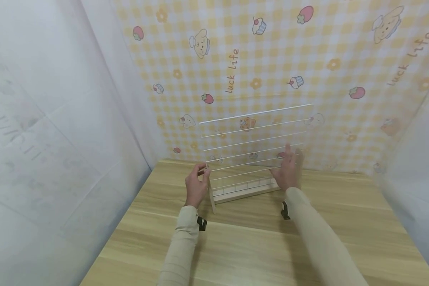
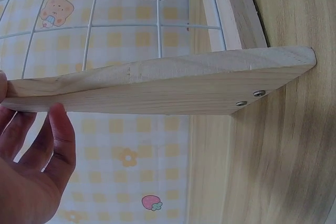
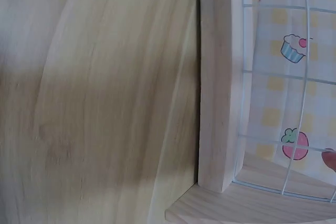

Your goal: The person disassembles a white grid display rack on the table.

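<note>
A wire grid rack (image 1: pixel 250 151) with a pale wooden frame stands upright on the table. In the left wrist view, its wooden side piece (image 2: pixel 157 85) carries two screws near the foot. My left hand (image 1: pixel 197 183) pinches the upper part of this side piece between thumb and fingers. At the other end, my right hand (image 1: pixel 286 172) is slightly blurred beside the right side piece (image 1: pixel 299 161), its fingers extended upward. Only a fingertip (image 3: pixel 329 158) shows in the right wrist view, in front of the white wires (image 3: pixel 306 77). Whether the right hand touches the wood cannot be seen.
The rack's wooden bottom bar (image 3: pixel 216 77) lies along the wood-grain tabletop (image 1: pixel 250 246). A yellow checked cloth (image 1: pixel 271 51) with cartoon prints hangs close behind. White sheets (image 1: pixel 57 119) close off the left and right sides.
</note>
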Action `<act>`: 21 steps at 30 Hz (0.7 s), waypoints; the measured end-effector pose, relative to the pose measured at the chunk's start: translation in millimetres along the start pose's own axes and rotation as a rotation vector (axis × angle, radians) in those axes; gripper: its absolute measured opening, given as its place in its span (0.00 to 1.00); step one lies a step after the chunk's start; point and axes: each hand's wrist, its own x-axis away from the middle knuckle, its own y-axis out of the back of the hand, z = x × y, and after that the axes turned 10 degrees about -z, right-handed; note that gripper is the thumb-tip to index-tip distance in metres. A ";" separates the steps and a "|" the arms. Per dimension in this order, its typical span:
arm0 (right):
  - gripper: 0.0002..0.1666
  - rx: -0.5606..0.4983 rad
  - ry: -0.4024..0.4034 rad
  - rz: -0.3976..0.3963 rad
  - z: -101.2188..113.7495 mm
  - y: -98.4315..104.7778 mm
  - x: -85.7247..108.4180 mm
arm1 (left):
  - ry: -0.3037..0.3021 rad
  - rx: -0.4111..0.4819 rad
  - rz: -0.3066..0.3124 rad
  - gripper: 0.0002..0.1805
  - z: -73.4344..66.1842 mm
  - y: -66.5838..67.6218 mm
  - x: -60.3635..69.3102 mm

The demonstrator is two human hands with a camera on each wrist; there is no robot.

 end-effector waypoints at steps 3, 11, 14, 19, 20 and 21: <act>0.50 -0.081 -0.134 0.016 2.9 0.6 -3.6 | 0.021 -0.002 0.022 0.16 -2.4 2.9 -1.1; 0.66 0.024 0.094 -0.092 19.4 16.2 -25.9 | 0.008 -0.004 0.018 0.14 -5.4 4.1 -2.3; 0.67 -0.007 0.080 -0.111 26.6 20.8 -36.8 | 0.005 -0.005 0.015 0.14 -4.7 2.9 -2.6; 0.68 -0.012 0.050 -0.124 39.3 31.2 -51.2 | 0.038 0.012 0.023 0.15 -1.7 0.4 1.0; 0.68 -0.018 0.052 -0.122 42.4 33.5 -53.9 | 0.038 0.015 0.017 0.15 -0.7 -0.3 1.9; 0.69 -0.024 0.051 -0.119 45.2 35.8 -56.6 | 0.035 0.020 0.011 0.15 0.0 -0.9 3.1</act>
